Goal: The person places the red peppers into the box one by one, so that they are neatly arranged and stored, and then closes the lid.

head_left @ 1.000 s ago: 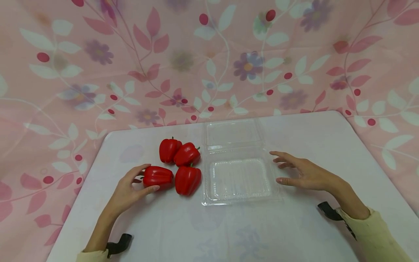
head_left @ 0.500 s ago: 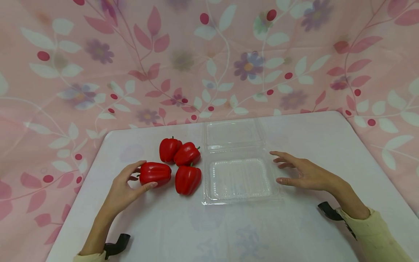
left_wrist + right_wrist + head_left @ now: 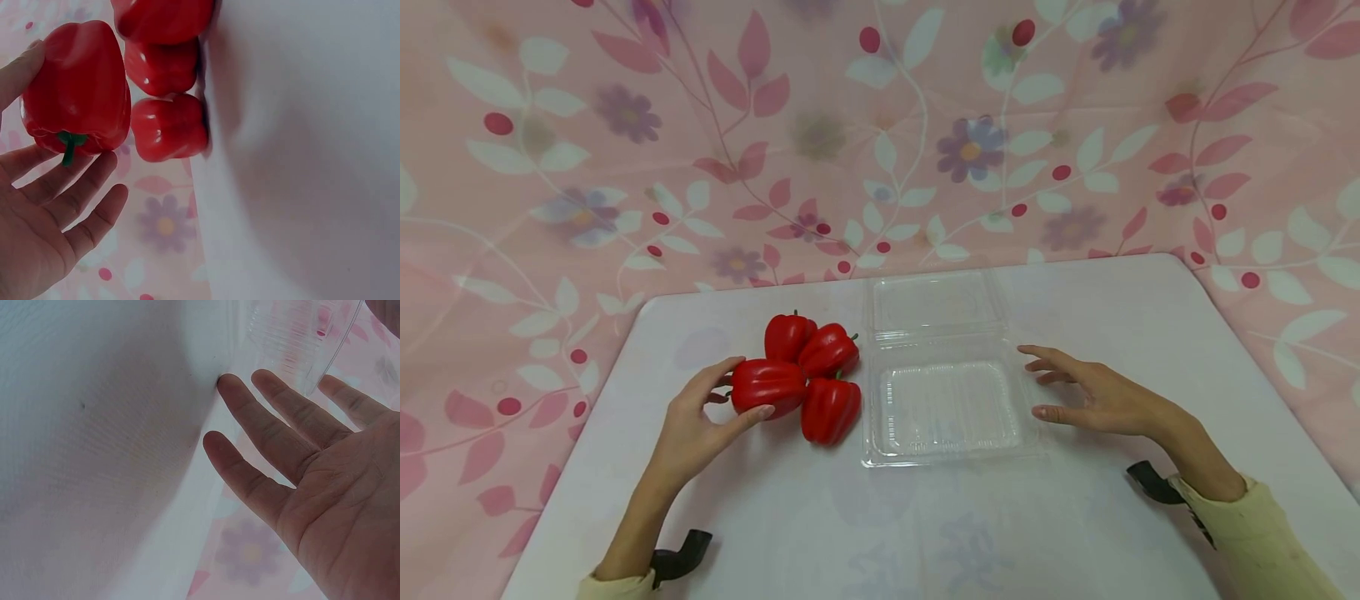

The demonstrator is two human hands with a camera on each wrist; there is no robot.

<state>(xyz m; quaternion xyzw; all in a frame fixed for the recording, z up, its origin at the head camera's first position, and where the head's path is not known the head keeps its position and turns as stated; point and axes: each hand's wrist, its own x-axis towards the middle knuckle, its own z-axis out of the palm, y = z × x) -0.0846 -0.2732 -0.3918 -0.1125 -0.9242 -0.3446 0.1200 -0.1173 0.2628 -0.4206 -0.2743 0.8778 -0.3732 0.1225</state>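
My left hand grips a red bell pepper between thumb and fingers. In the left wrist view this pepper hangs with its green stem toward the palm, apart from the peppers behind it. Three more red bell peppers lie close together on the table: one at the back, one in the middle and one in front. To their right a clear plastic clamshell box lies with its lid folded back. Beside its right edge my right hand holds nothing, fingers loosely extended.
A white-covered table bears everything. Behind it hangs a pink floral cloth. A black wrist mount shows at each wrist, the left one and the right one, near the tabletop.
My left hand has lifted its pepper from the table, first drawing slightly left, then moving right and up toward the other peppers. My right hand and the box have stayed put.
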